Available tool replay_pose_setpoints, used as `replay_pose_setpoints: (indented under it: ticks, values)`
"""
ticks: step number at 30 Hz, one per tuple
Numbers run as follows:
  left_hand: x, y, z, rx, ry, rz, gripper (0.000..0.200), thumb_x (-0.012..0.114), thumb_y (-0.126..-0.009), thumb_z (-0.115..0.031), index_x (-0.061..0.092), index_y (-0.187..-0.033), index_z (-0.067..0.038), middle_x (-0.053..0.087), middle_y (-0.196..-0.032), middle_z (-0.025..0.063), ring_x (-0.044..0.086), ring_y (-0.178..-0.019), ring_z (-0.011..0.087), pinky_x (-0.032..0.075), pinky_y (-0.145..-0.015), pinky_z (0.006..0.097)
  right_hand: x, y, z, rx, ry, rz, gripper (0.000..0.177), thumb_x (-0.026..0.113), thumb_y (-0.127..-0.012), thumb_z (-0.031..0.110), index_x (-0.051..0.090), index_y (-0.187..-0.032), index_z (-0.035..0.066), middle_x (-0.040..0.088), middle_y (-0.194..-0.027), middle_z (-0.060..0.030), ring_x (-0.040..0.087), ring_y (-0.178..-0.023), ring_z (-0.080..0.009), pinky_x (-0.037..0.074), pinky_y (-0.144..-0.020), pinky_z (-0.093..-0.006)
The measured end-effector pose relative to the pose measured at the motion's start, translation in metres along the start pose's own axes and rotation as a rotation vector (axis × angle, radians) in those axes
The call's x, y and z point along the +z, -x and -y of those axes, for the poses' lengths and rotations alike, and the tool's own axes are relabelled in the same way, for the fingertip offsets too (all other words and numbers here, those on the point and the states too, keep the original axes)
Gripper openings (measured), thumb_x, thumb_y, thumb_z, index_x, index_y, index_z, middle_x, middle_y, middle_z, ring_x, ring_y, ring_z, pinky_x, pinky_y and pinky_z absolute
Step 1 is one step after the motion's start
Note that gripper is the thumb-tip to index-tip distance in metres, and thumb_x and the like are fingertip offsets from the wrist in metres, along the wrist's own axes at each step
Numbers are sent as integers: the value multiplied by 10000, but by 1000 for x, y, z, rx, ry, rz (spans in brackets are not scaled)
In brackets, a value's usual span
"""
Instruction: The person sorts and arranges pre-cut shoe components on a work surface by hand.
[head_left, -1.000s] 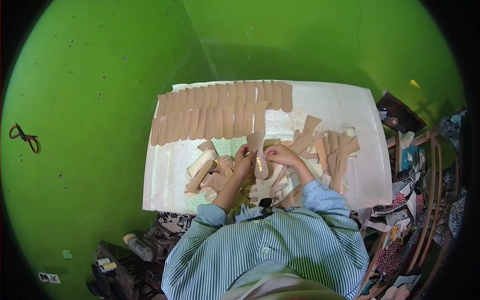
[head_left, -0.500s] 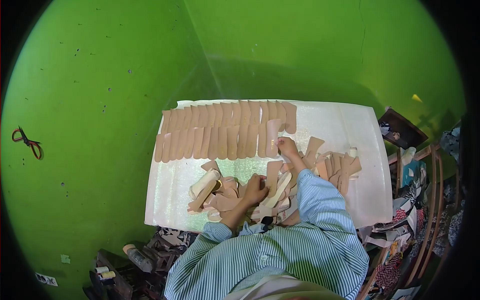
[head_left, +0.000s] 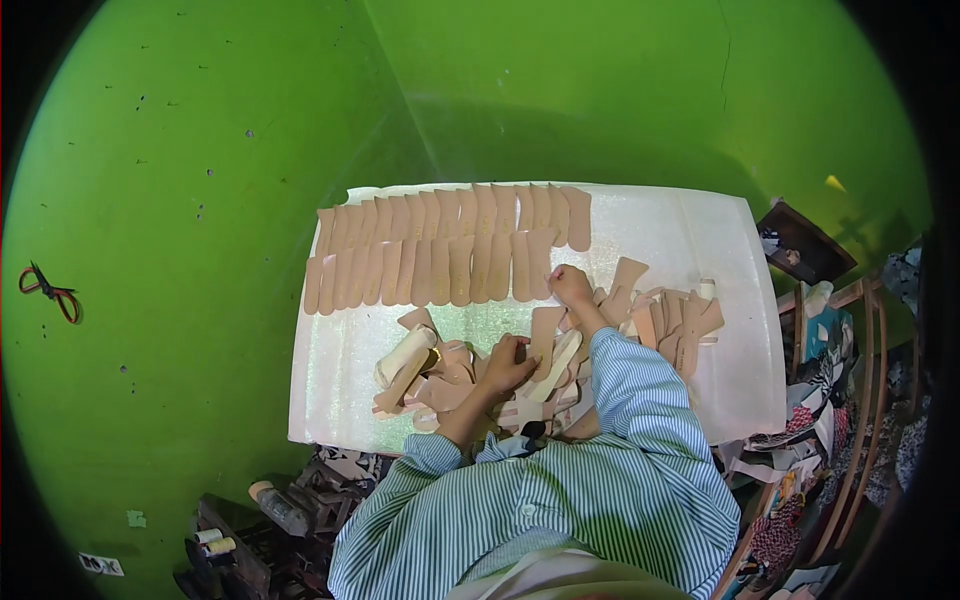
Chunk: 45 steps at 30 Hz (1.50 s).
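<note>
My right hand (head_left: 572, 287) is at the right end of the lower row, its fingers closed at the lower right edge of a tan shoe insole (head_left: 540, 262) that lies over its neighbour. My left hand (head_left: 510, 364) grips another tan insole (head_left: 546, 340) upright above the loose pile, thumb and fingers at its left side. Two rows of overlapping tan insoles stretch across the white table; the upper row ends with one insole (head_left: 577, 218) at the right. Loose insoles (head_left: 455, 365) lie in a jumble around my left hand, and a further heap (head_left: 685, 325) is beside my right forearm.
The white-covered table (head_left: 745, 390) stands against green walls. A cream roll (head_left: 404, 358) lies among the loose pieces. Scissors (head_left: 50, 291) hang on the left wall. Wooden rack rails (head_left: 868, 400) with fabric scraps stand at the right; thread spools (head_left: 215, 541) are at lower left.
The insole at the right end of the lower row has come down flatter against its neighbour, my right hand still at its edge. My left hand keeps its insole. The camera view has shifted slightly.
</note>
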<state>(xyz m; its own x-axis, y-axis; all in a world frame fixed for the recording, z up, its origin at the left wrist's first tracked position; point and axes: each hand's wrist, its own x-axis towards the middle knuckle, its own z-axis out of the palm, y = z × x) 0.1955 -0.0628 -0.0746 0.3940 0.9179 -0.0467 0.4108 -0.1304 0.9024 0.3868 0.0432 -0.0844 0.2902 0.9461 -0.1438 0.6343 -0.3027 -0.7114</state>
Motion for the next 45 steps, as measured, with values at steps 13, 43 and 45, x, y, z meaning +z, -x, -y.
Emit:
replay_pose_setpoints:
  ticks: [13, 43, 45]
  values:
    - [3, 6, -9, 80, -257, -47, 430, 665, -625, -228, 515, -958, 0, 464, -906, 154, 464, -869, 309, 388, -770, 353, -2, 9, 2, -32, -1, -49, 199, 557, -677, 239, 587, -737, 51, 596, -765, -180, 586, -757, -312, 459, -656, -376]
    - [5, 1, -14, -174, 717, 26, 429, 563, -787, -82, 314, -1133, -35, 487, -994, 90, 493, -894, 137, 432, -739, 245, -18, 77, 1, -115, -315, 488, 251, 510, -794, 251, 545, -856, 11, 596, -741, -113, 587, -623, -176, 441, -564, -292]
    - [7, 3, -14, -201, 671, 55, 441, 582, -784, -111, 327, -1136, -39, 487, -1041, 103, 505, -907, 138, 439, -738, 240, -14, 76, -3, -106, -350, 455, 230, 467, -853, 160, 495, -1004, -10, 576, -770, -70, 548, -651, -107, 453, -572, -251]
